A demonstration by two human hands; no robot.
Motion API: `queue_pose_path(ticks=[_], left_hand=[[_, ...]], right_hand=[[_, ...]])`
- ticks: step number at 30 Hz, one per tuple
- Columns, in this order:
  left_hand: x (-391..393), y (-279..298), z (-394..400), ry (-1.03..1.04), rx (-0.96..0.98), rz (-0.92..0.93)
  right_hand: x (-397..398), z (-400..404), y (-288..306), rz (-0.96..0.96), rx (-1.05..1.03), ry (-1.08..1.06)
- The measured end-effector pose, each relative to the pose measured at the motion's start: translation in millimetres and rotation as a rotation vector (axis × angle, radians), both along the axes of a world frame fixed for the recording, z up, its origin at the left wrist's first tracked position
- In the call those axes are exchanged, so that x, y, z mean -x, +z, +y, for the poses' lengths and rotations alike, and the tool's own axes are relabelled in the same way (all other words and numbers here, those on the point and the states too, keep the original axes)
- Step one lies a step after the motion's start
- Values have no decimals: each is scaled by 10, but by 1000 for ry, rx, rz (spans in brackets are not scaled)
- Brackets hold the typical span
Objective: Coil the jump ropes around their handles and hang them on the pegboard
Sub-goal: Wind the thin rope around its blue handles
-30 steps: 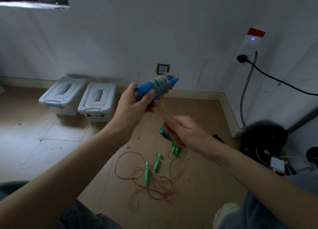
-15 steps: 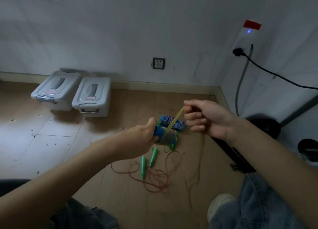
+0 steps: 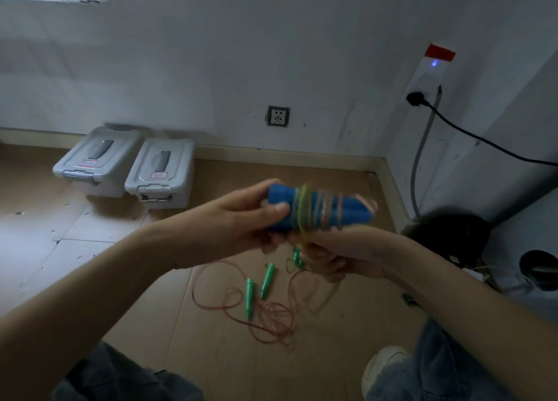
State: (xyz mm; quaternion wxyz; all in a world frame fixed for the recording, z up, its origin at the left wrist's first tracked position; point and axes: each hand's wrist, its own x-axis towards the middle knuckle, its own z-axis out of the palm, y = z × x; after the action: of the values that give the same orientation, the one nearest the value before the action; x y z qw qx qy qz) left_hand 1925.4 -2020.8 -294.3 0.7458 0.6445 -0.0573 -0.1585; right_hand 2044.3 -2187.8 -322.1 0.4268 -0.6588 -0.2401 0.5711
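My left hand (image 3: 247, 216) grips the near end of the paired blue handles (image 3: 347, 210), held level above the floor. Several turns of yellowish rope (image 3: 305, 210) wrap around their middle. My right hand (image 3: 329, 249) sits just under the handles and pinches the loose run of that rope. On the floor below lie two green handles (image 3: 267, 280) with a tangle of reddish rope (image 3: 271, 316); a third green handle (image 3: 296, 256) peeks out beside my right hand. No pegboard is in view.
Two grey lidded boxes (image 3: 160, 174) stand against the back wall at left. A wall socket (image 3: 278, 116) is above the skirting. At right a black cable (image 3: 483, 138) runs from a plug, above dark items in the corner. My shoe (image 3: 383, 367) and knees are near.
My left hand has raised the blue handles and turned them level. My right hand has swung from above right to underneath them, carrying the rope round.
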Motion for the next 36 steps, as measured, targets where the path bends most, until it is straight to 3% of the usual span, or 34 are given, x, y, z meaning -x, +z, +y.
queue_pose_path(ticks=[3, 6, 11, 14, 17, 19, 22, 25, 27, 29, 32, 36], left_hand=[[-36, -56, -36, 215, -92, -50], [-74, -102, -127, 343, -199, -123], [-160, -20, -88, 627, 220, -67], [-169, -69, 27, 849, 134, -21], [-161, -153, 77, 925, -29, 13], [-177, -170, 52, 886, -6, -2], [-189, -139, -15, 780, 61, -15], [-216, -168, -27, 822, 71, -41], [-238, -258, -7, 896, -242, -101], [-238, -374, 51, 920, -536, -148], [-227, -472, 156, 845, -801, -174], [-188, -507, 179, 668, -1115, -166]], right_hand=[[33, 9, 9, -81, 11, 20], [107, 28, -25, -45, -60, -32], [217, 95, -133, 119, -135, -86], [167, 94, -145, 238, -159, -210], [143, 98, -178, 8, -163, -147], [170, 122, -204, -201, -169, -48], [169, 183, -175, -286, -315, -167], [200, 248, -88, -314, -391, -276], [256, 253, -78, -361, -306, -160], [282, 208, -46, -199, -222, -56], [179, 121, 57, 190, -283, -131], [29, 22, 192, 266, -369, -170]])
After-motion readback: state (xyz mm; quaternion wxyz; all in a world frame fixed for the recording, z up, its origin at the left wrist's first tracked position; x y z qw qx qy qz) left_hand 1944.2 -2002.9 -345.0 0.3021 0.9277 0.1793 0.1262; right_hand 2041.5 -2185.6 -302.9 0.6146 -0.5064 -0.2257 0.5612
